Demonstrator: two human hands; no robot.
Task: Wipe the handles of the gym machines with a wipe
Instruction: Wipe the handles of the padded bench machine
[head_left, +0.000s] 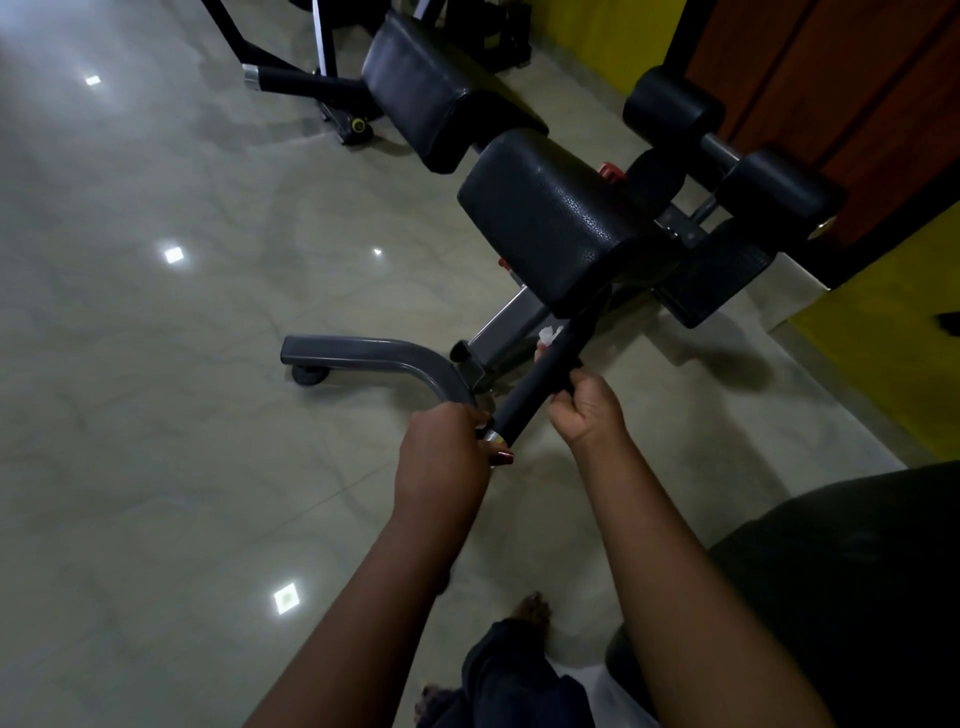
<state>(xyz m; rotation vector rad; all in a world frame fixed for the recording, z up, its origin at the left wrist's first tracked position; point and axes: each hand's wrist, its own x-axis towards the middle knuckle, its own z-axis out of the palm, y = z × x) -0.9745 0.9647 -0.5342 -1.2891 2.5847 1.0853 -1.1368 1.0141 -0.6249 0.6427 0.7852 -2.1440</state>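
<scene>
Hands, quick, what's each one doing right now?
Left hand: grips the handle at its capped end.
Right hand: curled round the handle, wipe at its fingertips.

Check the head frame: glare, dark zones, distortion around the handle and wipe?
Head view: dim overall, square light reflections glare on the glossy floor; black handle merges with the dark seat pad; white wipe small and soft; wide-angle bowing toward the edges.

Under you lies a glossy grey floor (156, 364), dotted with square light reflections (174, 254). To your right stand a yellow wall (883, 364) and a brown wooden door (857, 78). Your bare foot (532, 608) rests on the floor.
</scene>
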